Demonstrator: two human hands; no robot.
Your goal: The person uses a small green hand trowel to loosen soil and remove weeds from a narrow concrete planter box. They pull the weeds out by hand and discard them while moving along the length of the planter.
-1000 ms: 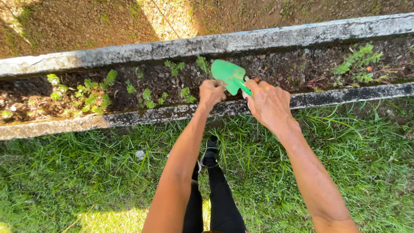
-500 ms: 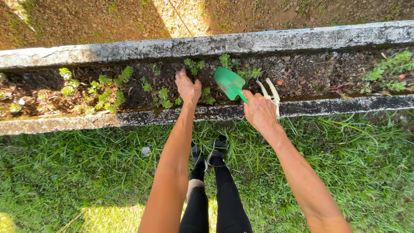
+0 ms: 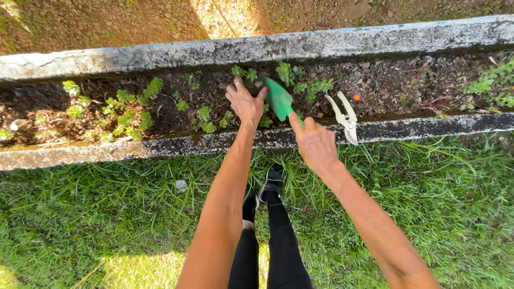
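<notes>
- Right hand (image 3: 316, 143), arm outstretched, fingers clamped around the green trowel (image 3: 279, 99), blade angled down into the planter's soil (image 3: 396, 85).
- Left hand (image 3: 245, 101), fingers together, reaching flat among small seedlings (image 3: 206, 115).
- White pruning shears (image 3: 344, 115) lie just right.

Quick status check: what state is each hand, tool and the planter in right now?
Left hand: open, fingers spread over the soil.
Right hand: shut on the green trowel, blade pointing into the soil.
White pruning shears: lying unheld on the planter's front wall.
Concrete planter: filled with soil and small seedlings.
</notes>
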